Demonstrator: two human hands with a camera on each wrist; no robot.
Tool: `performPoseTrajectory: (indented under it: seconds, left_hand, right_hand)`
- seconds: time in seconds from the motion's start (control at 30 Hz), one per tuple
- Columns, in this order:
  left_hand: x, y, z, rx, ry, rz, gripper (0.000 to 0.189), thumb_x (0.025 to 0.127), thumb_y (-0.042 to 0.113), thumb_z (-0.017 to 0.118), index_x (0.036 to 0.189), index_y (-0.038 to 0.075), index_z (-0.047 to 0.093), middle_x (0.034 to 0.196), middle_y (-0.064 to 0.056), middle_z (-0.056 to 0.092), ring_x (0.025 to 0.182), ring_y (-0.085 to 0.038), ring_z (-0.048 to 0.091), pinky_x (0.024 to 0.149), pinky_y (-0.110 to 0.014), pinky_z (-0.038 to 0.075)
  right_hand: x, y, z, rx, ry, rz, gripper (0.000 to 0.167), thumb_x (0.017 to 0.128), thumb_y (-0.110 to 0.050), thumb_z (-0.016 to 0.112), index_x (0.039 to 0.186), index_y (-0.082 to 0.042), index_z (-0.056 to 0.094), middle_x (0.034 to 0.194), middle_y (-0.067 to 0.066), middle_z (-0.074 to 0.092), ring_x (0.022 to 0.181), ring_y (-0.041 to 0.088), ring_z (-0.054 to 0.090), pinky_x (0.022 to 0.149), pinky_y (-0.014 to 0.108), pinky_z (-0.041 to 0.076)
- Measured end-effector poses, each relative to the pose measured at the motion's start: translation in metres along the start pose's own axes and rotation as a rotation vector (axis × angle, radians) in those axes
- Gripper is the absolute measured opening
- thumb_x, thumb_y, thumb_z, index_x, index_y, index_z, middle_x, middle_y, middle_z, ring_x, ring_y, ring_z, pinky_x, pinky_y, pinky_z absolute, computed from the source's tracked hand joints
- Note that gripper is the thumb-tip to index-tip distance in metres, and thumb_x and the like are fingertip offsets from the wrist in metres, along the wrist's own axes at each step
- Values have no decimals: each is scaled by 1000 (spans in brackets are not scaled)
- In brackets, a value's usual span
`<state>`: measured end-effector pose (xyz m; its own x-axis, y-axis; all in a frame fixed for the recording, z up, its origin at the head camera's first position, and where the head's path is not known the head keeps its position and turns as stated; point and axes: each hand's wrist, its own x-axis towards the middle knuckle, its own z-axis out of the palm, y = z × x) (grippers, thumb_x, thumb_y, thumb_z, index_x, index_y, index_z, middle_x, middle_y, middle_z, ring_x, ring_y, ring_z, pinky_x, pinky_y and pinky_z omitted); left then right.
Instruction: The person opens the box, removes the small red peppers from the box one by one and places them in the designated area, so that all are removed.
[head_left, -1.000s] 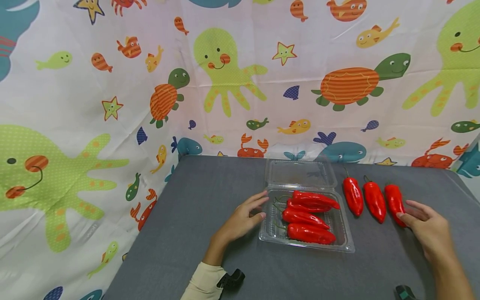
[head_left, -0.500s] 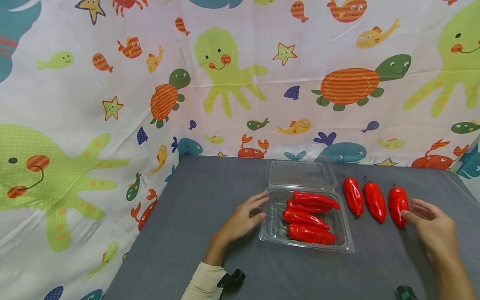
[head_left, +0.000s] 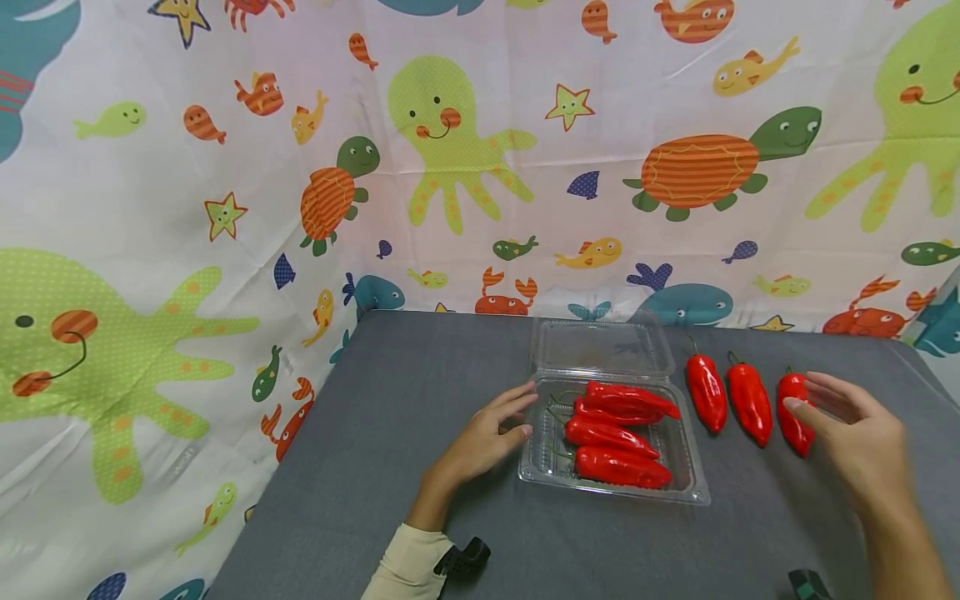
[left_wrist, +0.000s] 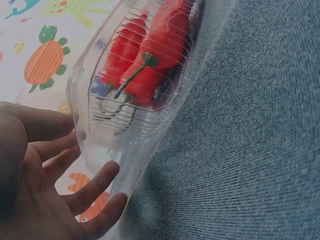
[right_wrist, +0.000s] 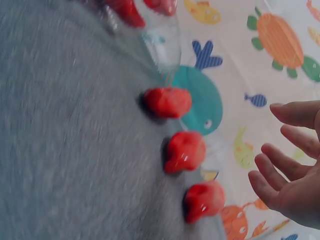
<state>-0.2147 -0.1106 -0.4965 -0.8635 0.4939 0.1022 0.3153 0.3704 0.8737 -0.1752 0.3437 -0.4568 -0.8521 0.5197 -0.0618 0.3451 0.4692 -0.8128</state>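
A clear plastic clamshell box [head_left: 697, 479] stands with its lid [head_left: 603, 348] laid back. Several red peppers [head_left: 622, 468] lie crosswise in it, green stems to the left. My left hand [head_left: 483, 433] rests at the box's left side, fingers spread along the clear wall in the left wrist view. To the right of the box, three red peppers lie in a row, stems away from me: a left one [head_left: 707, 396], a middle one [head_left: 750, 404] and a right one [head_left: 795, 427]. My right hand [head_left: 862, 442] hovers over the right pepper, partly covering it; the right wrist view shows its fingers [right_wrist: 280, 167] apart from the peppers, holding nothing.
A grey cloth [head_left: 405, 383] covers the table. Behind and to the left hangs a white curtain [head_left: 480, 192] printed with sea animals. A small black device [head_left: 808, 585] shows near the right forearm at the bottom edge.
The right pepper has shifted slightly and straightened in line with the others. My right hand moved off it to the right, then rose and came back left above it. My left hand stays still.
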Motion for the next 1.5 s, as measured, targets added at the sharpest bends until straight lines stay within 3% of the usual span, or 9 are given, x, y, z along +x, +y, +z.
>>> performPoseTrajectory:
  seconds: [0.13, 0.23, 0.47, 0.7, 0.97, 1.17, 1.5]
  left_hand:
    - [0, 0, 0, 2, -1, -2, 54, 105, 15, 62, 158, 12, 51, 170, 5, 38, 134, -30, 61, 111, -50, 51]
    - [0, 1, 0, 2, -2, -6, 54, 105, 15, 63, 158, 12, 51, 170, 6, 38, 134, -29, 61, 111, -50, 51]
    - [0, 1, 0, -6, 0, -10, 54, 105, 16, 62, 158, 13, 52, 170, 7, 38, 134, -29, 60, 111, -52, 50]
    - [1, -1, 0, -15, 0, -7, 53, 105, 16, 62, 158, 12, 52, 170, 6, 39, 135, -31, 60, 112, -53, 50]
    - [1, 0, 1, -11, 1, -12, 54, 105, 15, 62, 158, 12, 52, 170, 5, 39, 134, -31, 60, 112, -52, 50]
    - [1, 1, 0, -18, 0, -12, 54, 105, 14, 63, 158, 11, 51, 170, 5, 38, 134, -31, 60, 111, -51, 50]
    - [1, 0, 0, -27, -3, -11, 54, 106, 16, 62, 158, 11, 52, 170, 6, 38, 135, -32, 60, 112, -53, 49]
  right_hand:
    - [-10, -9, 2, 47, -27, -112, 66, 101, -45, 70, 161, -24, 49, 157, 7, 56, 123, 8, 56, 77, 7, 47]
    - [-16, -13, 4, 77, -61, -188, 66, 101, -42, 71, 159, -22, 50, 149, 3, 61, 111, -6, 52, 74, 3, 45]
    - [-27, -24, 9, 68, -110, -319, 66, 100, -40, 73, 159, -20, 51, 140, 2, 64, 109, -9, 50, 75, 5, 47]
    - [-36, -33, 15, 94, -184, -390, 62, 100, -37, 75, 157, -23, 53, 131, -14, 64, 113, -9, 54, 84, 5, 40]
    - [-43, -42, 23, 149, -343, -447, 56, 101, -26, 74, 153, -19, 55, 121, -23, 67, 108, -6, 63, 78, 17, 57]
    - [-49, -45, 30, 139, -411, -496, 60, 100, -22, 75, 155, -16, 53, 127, -13, 68, 109, -4, 65, 81, 18, 58]
    - [-59, -50, 43, 103, -511, -521, 63, 99, -26, 76, 154, -11, 51, 136, 18, 67, 110, -2, 65, 82, 25, 60]
